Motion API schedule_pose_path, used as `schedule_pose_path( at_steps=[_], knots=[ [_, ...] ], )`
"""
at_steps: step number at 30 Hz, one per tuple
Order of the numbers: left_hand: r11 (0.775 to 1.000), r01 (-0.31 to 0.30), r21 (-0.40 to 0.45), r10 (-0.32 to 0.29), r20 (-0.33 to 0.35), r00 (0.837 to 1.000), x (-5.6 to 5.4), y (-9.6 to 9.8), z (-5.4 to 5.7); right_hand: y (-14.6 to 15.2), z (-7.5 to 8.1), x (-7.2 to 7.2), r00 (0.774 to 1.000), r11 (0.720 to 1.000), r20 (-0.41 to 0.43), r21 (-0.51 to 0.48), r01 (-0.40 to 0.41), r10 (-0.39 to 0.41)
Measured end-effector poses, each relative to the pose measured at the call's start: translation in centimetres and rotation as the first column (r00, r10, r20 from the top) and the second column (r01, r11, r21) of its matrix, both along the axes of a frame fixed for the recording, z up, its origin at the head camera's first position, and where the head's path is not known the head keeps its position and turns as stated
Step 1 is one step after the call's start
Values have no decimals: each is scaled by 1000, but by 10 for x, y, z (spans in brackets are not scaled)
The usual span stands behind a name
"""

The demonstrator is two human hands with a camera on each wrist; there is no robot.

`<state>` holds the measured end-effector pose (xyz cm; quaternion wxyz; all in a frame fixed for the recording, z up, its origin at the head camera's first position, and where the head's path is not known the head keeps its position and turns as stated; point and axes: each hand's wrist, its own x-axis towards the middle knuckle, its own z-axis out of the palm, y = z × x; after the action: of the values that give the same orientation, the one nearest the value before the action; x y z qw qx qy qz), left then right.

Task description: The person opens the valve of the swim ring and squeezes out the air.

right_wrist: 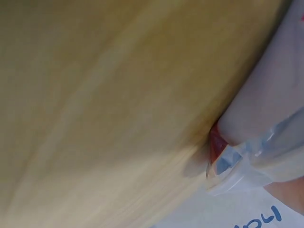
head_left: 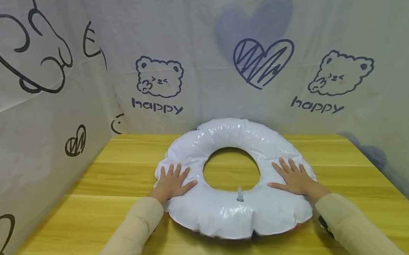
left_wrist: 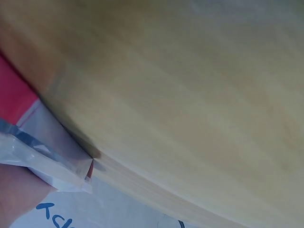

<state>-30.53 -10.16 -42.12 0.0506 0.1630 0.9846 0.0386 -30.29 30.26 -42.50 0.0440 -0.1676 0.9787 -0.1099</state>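
Observation:
A white inflatable swim ring (head_left: 229, 216) lies flat on the wooden table, its clear valve (head_left: 240, 194) sticking up by the near inner edge. My left hand (head_left: 174, 183) rests on the ring's left side with fingers spread. On the opposite side, my right hand (head_left: 293, 177) lies on the ring, its fingers also spread. In the left wrist view, the ring's edge (left_wrist: 61, 142) shows a red patch underneath and a bit of the left hand. The right wrist view catches the ring's side (right_wrist: 266, 109) with a small part of the right hand.
The wood-grain table (head_left: 124, 165) reaches back to a white cloth backdrop (head_left: 202, 85) printed with hearts, bears and the word "happy". Another cloth wall (head_left: 36, 131) stands along the left side.

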Motion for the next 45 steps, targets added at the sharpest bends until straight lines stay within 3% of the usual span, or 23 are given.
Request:
schedule_pose_path(
  at_steps=[7, 18, 32, 45],
  knots=[
    [999, -11, -40, 12, 37, 999, 4, 6, 9, 0, -1, -1, 1000, 1000, 18, -17, -10, 11],
    [997, -10, -75, 11, 12, 1000, -2, 8, -1, 0, -3, -5, 998, 1000, 59, -16, -8, 9],
    [996, -20, -83, 23, 43, 999, 0, 8, 4, -7, 3, -5, 987, 1000, 159, 1, 15, -15],
    [996, -26, -90, 32, 63, 998, -2, 8, 3, -8, 7, -7, 979, 999, 203, 31, -16, 9]
  ],
)
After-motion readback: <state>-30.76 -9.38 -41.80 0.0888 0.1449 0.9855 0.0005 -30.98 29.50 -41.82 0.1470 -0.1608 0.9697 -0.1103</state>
